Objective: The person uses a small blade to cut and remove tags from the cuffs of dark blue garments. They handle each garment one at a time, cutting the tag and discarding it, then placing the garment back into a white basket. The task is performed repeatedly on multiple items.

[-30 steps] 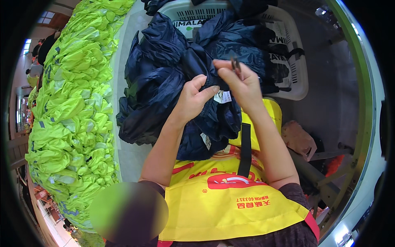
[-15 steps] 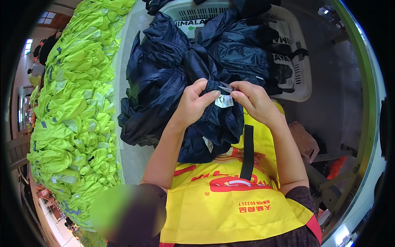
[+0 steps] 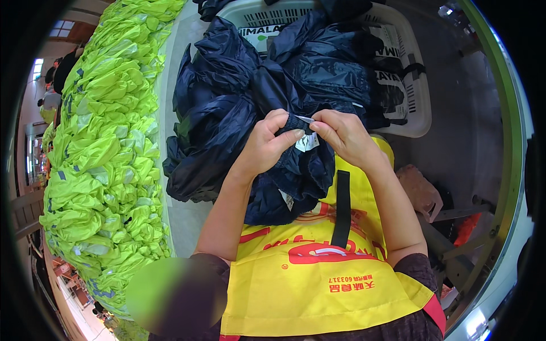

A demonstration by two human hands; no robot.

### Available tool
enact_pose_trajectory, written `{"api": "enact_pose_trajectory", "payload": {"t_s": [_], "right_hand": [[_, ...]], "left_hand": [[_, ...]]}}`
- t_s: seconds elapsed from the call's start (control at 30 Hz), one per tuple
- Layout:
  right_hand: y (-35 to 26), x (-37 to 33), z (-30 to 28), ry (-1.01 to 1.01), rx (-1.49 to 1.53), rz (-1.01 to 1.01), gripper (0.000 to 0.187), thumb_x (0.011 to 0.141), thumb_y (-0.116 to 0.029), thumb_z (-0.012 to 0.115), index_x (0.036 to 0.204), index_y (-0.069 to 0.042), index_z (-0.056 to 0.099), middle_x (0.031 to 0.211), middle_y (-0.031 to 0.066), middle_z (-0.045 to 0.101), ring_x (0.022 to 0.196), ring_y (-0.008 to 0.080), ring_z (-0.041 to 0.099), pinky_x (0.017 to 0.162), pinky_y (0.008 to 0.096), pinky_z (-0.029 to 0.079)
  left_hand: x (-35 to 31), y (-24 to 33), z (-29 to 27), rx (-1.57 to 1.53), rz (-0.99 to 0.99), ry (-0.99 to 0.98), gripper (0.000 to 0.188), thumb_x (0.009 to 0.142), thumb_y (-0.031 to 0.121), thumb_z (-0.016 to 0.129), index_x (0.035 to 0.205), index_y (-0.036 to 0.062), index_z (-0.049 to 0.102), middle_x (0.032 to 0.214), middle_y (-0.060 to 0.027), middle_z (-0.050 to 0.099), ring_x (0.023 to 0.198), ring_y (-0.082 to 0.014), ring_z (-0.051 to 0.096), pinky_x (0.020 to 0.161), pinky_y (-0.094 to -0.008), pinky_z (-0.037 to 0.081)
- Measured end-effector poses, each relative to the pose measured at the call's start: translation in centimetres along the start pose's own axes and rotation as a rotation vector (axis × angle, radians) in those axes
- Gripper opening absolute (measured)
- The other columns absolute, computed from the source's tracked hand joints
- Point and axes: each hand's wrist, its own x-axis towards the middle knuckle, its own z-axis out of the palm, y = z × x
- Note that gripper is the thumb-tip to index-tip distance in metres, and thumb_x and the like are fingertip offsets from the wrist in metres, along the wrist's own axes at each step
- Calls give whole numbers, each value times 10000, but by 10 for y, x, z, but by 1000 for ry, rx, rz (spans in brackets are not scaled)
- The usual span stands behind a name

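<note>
My left hand (image 3: 263, 145) pinches the gathered elastic edge of a dark navy garment (image 3: 304, 179), thumb pressed against the fingers. Across from it, my right hand (image 3: 345, 138) is closed on small thread snips (image 3: 305, 119). Their pointed silver blades reach toward the gathered edge, while the rest is hidden in my fingers. A white label (image 3: 307, 142) hangs from the garment just below both hands. More of the cloth drapes over my yellow apron (image 3: 318, 284).
Shiny navy garments (image 3: 219, 113) pile up ahead and to the left. Behind them stands a white plastic basket (image 3: 420, 108) holding dark garments and printed bags. Neon yellow-green garments (image 3: 105, 170) form a long heap on the left. A metal frame (image 3: 515, 170) curves along the right.
My right hand has shifted slightly left and up, bringing the snips closer to the gathered edge. The blades look closer together, and the label is partly turned. My left hand stays nearly in place.
</note>
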Motion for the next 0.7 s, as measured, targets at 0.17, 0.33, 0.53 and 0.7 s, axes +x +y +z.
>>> {"api": "enact_pose_trajectory", "payload": {"t_s": [0.17,0.33,0.53,0.7], "right_hand": [[14,-6,-2,123,599,314,282,925,-269,494,899,-1,580,677,25,523,636,101,506,574,252,416],[7,-12,1,9,176,106,307,920,-296,497,934,1,574,714,90,548,675,196,543,607,293,428],[0,1,-1,-41,-63,-99,294,922,-278,480,901,0,573,767,154,581,716,306,576,619,353,448],[-1,6,-2,-68,-136,-101,310,928,-282,466,850,-2,576,752,160,582,715,330,573,609,367,447]], "left_hand": [[0,-2,0,-67,-44,-5,76,800,53,602,828,-16,585,740,-24,457,734,-121,451,676,-254,375],[-1,-5,-4,-23,-21,-58,98,831,30,586,914,-22,599,857,6,489,771,-65,486,690,-205,389],[0,-6,-2,111,60,-79,136,817,23,595,948,-9,607,884,-12,498,784,-84,494,691,-212,395],[-2,-7,-5,188,59,-81,139,797,13,604,935,-5,609,889,-29,508,814,-102,499,718,-224,399]]}}
